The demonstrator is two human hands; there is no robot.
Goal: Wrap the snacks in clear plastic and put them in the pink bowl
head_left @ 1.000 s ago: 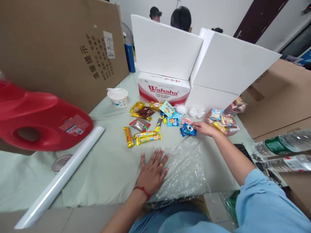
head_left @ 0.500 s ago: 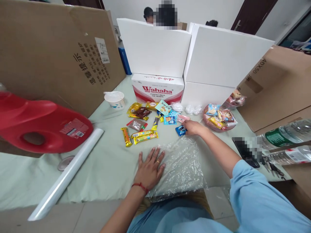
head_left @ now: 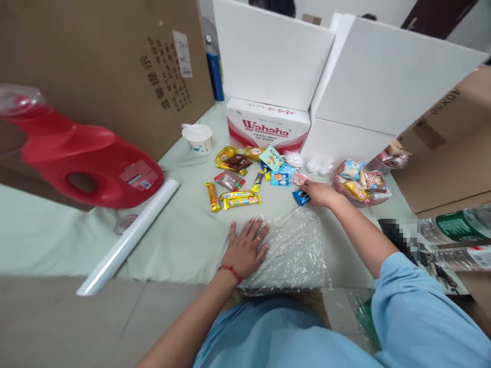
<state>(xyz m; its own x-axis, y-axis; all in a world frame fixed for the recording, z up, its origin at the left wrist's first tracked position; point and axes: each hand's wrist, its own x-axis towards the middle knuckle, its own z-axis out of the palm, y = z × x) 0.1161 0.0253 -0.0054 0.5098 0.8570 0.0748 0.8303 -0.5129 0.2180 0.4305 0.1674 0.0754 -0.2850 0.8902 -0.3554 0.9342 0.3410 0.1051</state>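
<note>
My left hand (head_left: 246,249) lies flat with spread fingers on the cloth and the left edge of a clear plastic sheet (head_left: 291,250). My right hand (head_left: 317,194) has its fingers closed on a small dark blue packet (head_left: 300,198), just beyond the sheet. A pink packet (head_left: 299,178) lies right behind those fingers. To the left are a light blue packet (head_left: 280,178), a green card-like packet (head_left: 271,158), yellow wrapped bars (head_left: 241,203), an orange-brown bar (head_left: 213,197) and a brown packet (head_left: 229,180).
A round bowl of snacks (head_left: 345,190) stands right of my right hand. White boxes (head_left: 268,128) rise behind the snacks. At left are a paper cup (head_left: 197,139), a red jug (head_left: 95,163) and a white roll (head_left: 130,237). Water bottles (head_left: 460,227) lie at right.
The camera view has shifted, so the table things appear farther right and mostly higher. My left hand still lies flat; my right hand stays at the blue packet.
</note>
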